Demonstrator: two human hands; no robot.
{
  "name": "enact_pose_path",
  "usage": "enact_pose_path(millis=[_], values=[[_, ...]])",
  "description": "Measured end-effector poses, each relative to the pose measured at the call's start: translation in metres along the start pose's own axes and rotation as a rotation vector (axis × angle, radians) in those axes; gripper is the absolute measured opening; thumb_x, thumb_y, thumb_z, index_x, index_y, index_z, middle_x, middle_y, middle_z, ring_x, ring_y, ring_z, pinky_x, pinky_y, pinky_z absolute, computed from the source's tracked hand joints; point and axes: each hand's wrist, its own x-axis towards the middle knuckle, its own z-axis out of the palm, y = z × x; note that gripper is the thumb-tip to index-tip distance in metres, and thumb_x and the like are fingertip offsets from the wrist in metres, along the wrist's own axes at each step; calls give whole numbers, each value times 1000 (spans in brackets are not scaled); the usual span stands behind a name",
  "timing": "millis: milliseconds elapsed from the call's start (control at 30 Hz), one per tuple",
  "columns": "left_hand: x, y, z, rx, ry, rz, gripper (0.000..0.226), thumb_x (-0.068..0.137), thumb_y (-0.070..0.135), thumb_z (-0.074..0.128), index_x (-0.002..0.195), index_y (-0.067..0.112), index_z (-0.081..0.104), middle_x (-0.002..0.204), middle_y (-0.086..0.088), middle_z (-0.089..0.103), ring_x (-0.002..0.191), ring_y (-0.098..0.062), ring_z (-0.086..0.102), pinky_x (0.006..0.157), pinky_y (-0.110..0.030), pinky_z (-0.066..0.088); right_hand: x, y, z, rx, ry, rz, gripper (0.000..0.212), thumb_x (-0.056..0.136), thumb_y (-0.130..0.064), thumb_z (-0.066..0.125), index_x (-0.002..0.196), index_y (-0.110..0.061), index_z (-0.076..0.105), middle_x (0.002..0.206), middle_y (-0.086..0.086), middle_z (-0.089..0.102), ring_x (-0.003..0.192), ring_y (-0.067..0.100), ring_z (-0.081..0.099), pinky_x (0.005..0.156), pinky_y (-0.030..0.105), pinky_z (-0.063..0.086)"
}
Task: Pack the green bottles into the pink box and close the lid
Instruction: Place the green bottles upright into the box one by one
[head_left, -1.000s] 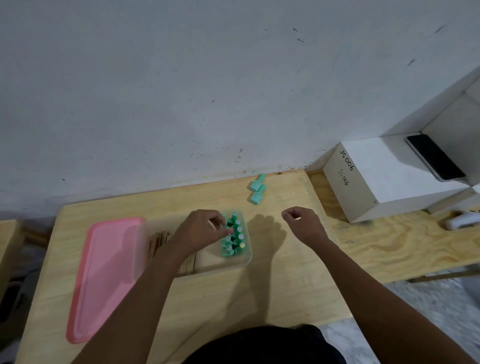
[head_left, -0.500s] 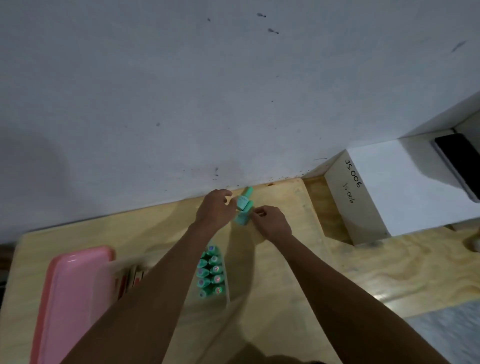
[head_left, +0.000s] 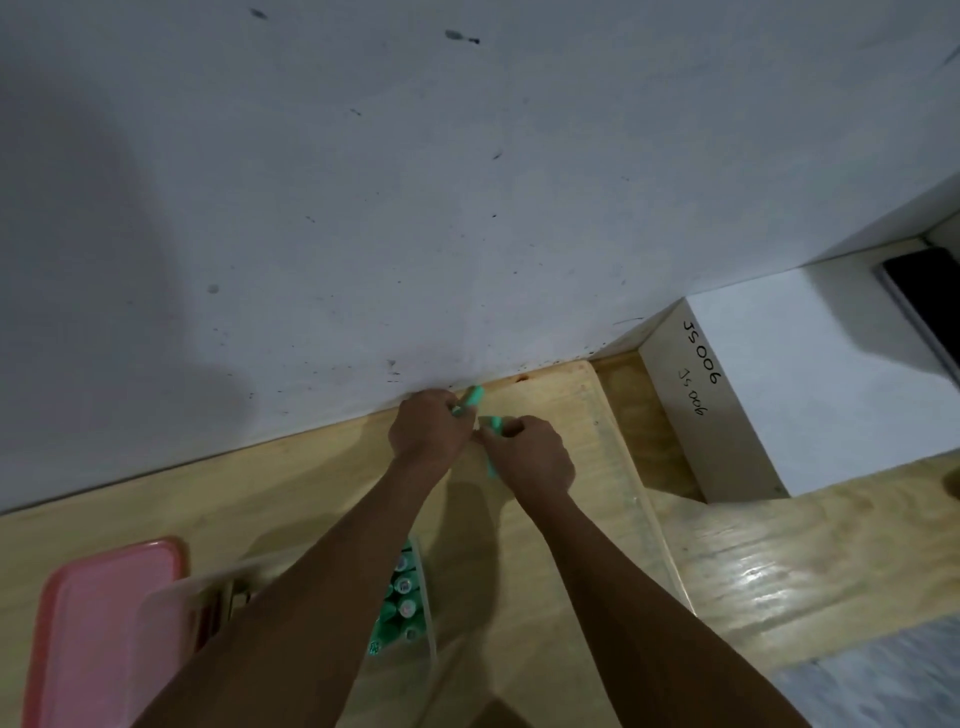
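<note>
A grey-white wall (head_left: 363, 182) with dark specks fills the upper half, and the pale wooden surface (head_left: 311, 493) butts against its foot. To the right, a white box (head_left: 805, 389) marked "JS 006" in black stands against the same wall, beside the surface's far right corner. The pink lid (head_left: 98, 634) lies flat at the near left, off the pink box (head_left: 427, 597), whose translucent tub sits just beside it and is largely hidden under the left forearm. Both forearms reach forward to the far edge of the surface, where the two hands meet close to the wall. The left hand (head_left: 426, 431) has its grip closed round one green bottle (head_left: 470, 399), whose pale green end pokes out towards the wall. The right hand (head_left: 530, 454), touching or almost touching the left, has its grip closed round a second green bottle (head_left: 492, 423), which shows above and below the curled fingers. A dark phone (head_left: 930, 296) lies on top of the white box at the right edge. The packed green bottles (head_left: 402, 605) stand upright in a row along the tub's right wall, caps up
</note>
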Motion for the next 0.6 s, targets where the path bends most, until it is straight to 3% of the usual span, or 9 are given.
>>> enact_pose_path(millis=[100,200,300,400,500,600], values=[[0,-1,1,-4,-19,21,34,84,38,65,111,19,70,108,0,72,98,-21,66,73,-29,49,-7,8,-13,11,58,-37,39,81,-52,68,110,-26,69,96,-11,69,75,5,55,58,22,38],[0,-6,-3,-60,-80,44,30,85,35,64,108,16,71,106,-4,70,97,-25,66,75,-32,52,-12,18,-25,83,52,-66,27,80,-47,69,101,-29,68,83,-18,62,77,4,61,63,26,49],[-4,-14,-12,-141,-161,127,20,87,32,61,91,16,71,85,-5,64,87,-28,64,65,-27,43,-19,30,-35,198,15,-113,15,80,-37,73,90,-31,65,81,-16,64,78,3,64,69,26,56],[-17,-20,-28,-235,-174,188,18,87,28,62,86,10,68,84,-6,64,81,-24,62,66,-27,43,-31,38,-44,295,15,-153,18,84,-28,72,102,-25,69,86,-16,65,80,-1,62,76,26,58],[-36,-25,-51,-377,-138,193,17,82,20,70,93,7,70,83,-3,64,74,-17,58,61,-21,43,-48,40,-53,374,50,-184,34,88,-23,69,121,-17,66,96,-10,66,86,-1,62,69,11,50],[-58,-34,-70,-451,-100,219,17,78,17,74,92,7,71,82,-2,65,72,-14,59,58,-14,44,-69,42,-56,460,88,-206,31,89,-19,66,120,-16,67,91,-5,69,78,0,62,66,12,48]])
